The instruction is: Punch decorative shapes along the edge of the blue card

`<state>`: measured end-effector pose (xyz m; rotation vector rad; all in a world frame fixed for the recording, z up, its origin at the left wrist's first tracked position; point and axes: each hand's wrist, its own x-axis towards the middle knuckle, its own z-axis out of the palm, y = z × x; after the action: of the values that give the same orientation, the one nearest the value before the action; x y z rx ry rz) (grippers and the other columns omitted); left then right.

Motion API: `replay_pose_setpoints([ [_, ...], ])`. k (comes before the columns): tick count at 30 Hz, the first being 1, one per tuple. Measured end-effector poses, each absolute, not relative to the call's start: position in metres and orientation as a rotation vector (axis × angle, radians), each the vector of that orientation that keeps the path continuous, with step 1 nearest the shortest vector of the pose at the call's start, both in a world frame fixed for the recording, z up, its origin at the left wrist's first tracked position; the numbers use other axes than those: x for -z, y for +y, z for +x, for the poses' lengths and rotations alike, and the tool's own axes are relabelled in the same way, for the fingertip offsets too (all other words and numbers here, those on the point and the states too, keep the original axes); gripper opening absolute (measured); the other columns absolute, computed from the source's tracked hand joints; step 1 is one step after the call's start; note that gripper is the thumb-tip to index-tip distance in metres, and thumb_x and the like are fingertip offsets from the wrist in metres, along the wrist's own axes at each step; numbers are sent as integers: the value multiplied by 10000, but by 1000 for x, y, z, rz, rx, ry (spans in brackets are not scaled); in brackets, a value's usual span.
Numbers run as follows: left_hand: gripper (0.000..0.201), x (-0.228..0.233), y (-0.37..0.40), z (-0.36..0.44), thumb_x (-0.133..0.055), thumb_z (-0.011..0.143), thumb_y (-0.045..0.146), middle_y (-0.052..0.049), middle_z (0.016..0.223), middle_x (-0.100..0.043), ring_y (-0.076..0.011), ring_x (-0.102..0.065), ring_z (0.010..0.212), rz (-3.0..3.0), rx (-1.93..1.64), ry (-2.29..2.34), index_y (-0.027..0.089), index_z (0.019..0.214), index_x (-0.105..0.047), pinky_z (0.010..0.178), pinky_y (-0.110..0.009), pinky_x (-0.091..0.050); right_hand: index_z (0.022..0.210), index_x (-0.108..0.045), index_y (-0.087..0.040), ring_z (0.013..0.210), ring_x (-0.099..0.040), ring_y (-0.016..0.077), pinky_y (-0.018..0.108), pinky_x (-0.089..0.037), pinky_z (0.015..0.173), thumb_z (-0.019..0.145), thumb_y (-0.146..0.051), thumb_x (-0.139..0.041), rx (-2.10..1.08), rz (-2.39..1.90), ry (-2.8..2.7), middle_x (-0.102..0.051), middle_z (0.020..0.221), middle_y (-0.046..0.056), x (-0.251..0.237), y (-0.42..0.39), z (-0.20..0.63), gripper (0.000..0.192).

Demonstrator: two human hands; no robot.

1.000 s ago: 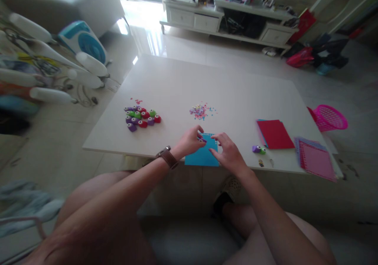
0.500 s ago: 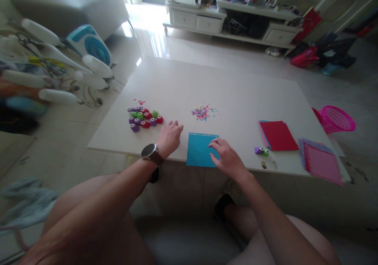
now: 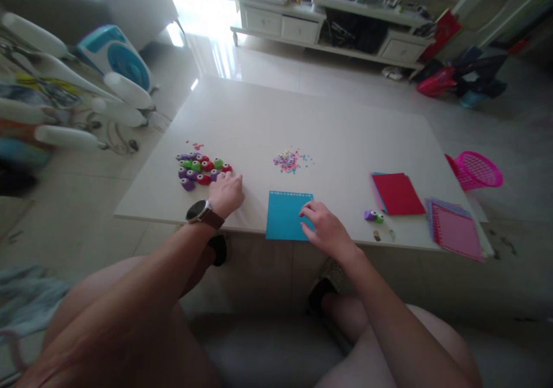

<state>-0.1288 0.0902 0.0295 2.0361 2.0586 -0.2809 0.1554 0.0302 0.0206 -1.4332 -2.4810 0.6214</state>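
Nearest to you, your right hand (image 3: 326,230) is overlapping the right edge of the blue sheet (image 3: 285,221), its thumb and fingers curving with a narrow gap between them. The sheet is lying flat at the near edge of the counter (image 3: 345,140), a row of small holes running along its far side. Off to your right, the pink sheets (image 3: 458,233) are sitting at the corner, poking past the edge, while a purple punch (image 3: 370,215) and a green punch (image 3: 379,219) are standing side by side, just beside the red sheet (image 3: 400,194). You are wearing a watch (image 3: 197,210) on your left wrist. Your left hand (image 3: 227,194) is covering the near-right end of the grouped punches (image 3: 207,167); you cannot tell whether its fingers are gripping one. Farther out, confetti (image 3: 288,162) is lying in a loose heap beyond the blue sheet, and red scraps (image 3: 197,146) are lying behind the grouped punches.
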Motion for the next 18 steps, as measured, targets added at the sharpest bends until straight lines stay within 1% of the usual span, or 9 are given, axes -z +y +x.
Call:
replay_pose_setpoints([
  [2,407,-31,88,-121,-489,965,282,-228,1321,-633,-399,-596,1233,2077,257,2023,119,1303,-646,919,-475,-549,1046,-680,-222,1099,-604,284,443,-511,1009,947,-165,-619,-569,-1538,-2470,-677,1126,97,-23,35,161,130],
  [6,352,-30,79,-89,-489,991,283,-160,1256,-671,-334,-610,1204,2229,99,1774,154,1272,-659,966,-433,-531,1077,-707,-202,1155,-596,325,470,-485,1041,943,-205,-617,-411,-1942,-2319,-682,1181,138,-30,50,193,162],
  [10,300,-25,68,-53,-530,965,227,-128,1226,-674,-296,-612,1176,2324,-13,1478,175,1226,-667,969,-404,-523,1243,-698,-151,1215,-603,392,503,-471,1039,961,-306,-601,-294,-2431,-2057,-648,1313,221,-35,60,250,336],
  [13,287,-21,59,-33,-534,940,156,-119,1247,-662,-278,-614,1167,2390,-54,1253,183,1190,-672,956,-390,-529,1345,-661,-118,1189,-649,387,456,-494,968,969,-330,-575,-342,-2674,-1918,-641,1368,257,-33,62,289,440],
  [15,275,-19,52,-24,-528,928,118,-121,1264,-655,-277,-614,1170,2419,-26,1153,181,1152,-673,937,-391,-538,1329,-671,-101,1112,-693,344,390,-505,888,962,-347,-594,-446,-2728,-1892,-703,1278,251,-31,61,305,448],
  [18,263,-16,43,-16,-516,921,80,-126,1272,-649,-281,-608,1189,2433,49,1089,177,1114,-667,904,-390,-551,1210,-724,-114,961,-724,289,324,-490,762,959,-371,-617,-599,-2770,-1886,-785,1046,188,-32,61,313,375],
])
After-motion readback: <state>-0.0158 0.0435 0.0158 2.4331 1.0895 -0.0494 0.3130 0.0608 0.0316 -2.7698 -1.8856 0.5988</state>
